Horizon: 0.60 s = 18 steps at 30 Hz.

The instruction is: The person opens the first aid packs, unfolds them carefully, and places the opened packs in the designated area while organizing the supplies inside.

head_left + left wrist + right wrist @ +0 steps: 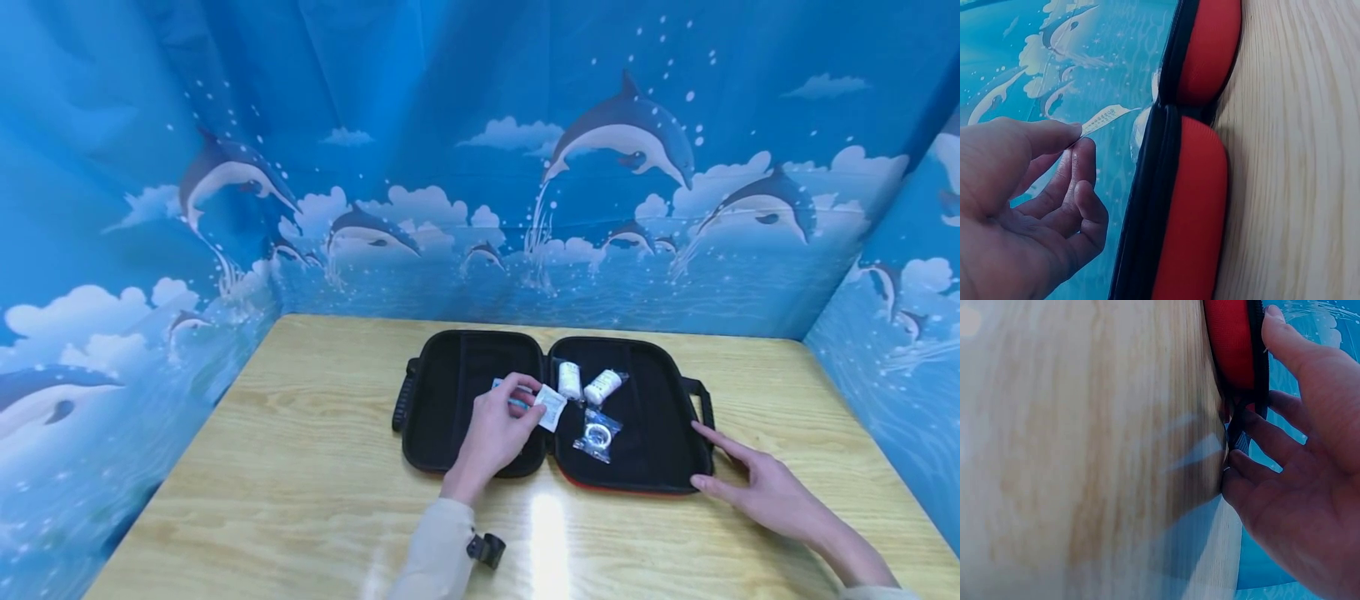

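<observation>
A red-and-black zip case (652,450) lies spread flat on the table, its black interior up. Over its hinge my left hand (498,425) pinches a small white printed packet (551,407) between thumb and forefinger. The left wrist view shows this packet (1104,119) nearly edge-on. A blue packet (498,382) shows partly behind the left fingers. The right half holds two white rolls, one upright roll (569,380) and one tilted roll (603,387), and a clear-wrapped white ring (597,435). My right hand (772,492) touches the case's right rim with loosely spread fingers, beside the handle.
The wooden table (300,500) extends around the case. A blue dolphin-print curtain (450,208) stands behind and at both sides. The case's black carry handle (701,400) sticks out at the right. A black wrist mount (486,550) sits by the left sleeve.
</observation>
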{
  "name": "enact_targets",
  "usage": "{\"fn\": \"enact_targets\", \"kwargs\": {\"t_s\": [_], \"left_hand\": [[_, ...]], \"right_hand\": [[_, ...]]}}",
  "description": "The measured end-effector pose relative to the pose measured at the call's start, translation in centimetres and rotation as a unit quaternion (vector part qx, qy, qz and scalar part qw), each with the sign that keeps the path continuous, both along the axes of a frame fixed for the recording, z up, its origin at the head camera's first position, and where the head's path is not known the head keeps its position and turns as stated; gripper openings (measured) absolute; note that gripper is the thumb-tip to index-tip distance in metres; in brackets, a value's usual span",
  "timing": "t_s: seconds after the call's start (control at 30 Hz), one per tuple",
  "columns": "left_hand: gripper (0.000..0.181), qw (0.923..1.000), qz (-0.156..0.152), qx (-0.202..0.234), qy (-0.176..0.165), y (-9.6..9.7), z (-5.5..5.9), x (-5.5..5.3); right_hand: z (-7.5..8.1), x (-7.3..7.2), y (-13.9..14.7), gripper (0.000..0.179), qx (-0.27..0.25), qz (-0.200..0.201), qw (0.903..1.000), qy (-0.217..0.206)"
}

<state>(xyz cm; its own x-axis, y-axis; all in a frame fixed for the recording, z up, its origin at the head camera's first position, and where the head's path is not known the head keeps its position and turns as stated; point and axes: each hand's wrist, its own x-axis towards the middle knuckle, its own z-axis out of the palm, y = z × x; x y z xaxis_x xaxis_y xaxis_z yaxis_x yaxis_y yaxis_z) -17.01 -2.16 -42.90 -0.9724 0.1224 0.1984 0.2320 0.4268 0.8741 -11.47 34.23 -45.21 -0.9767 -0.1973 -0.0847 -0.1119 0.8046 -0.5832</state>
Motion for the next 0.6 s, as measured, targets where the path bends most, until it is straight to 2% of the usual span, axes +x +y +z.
{"fn": "enact_targets", "kwargs": {"t_s": [0.2,0.4,0.6], "left_hand": [[0.021,0.9999,0.010,0.007,-0.001,-1.1,-0.3,-0.3],[0.022,0.9990,0.034,0.001,-0.030,-2.1,-0.4,-0.4],[0.025,0.9978,0.052,-0.012,-0.041,-3.0,-0.1,-0.7]], "right_hand": [[0.0,0.0,0.0,0.079,0.003,0.002,1.0000,0.000],[0.0,0.0,0.0,0.079,0.013,0.004,0.9999,0.000],[0.0,0.0,0.0,0.080,0.017,-0.001,0.9998,-0.009]]}}
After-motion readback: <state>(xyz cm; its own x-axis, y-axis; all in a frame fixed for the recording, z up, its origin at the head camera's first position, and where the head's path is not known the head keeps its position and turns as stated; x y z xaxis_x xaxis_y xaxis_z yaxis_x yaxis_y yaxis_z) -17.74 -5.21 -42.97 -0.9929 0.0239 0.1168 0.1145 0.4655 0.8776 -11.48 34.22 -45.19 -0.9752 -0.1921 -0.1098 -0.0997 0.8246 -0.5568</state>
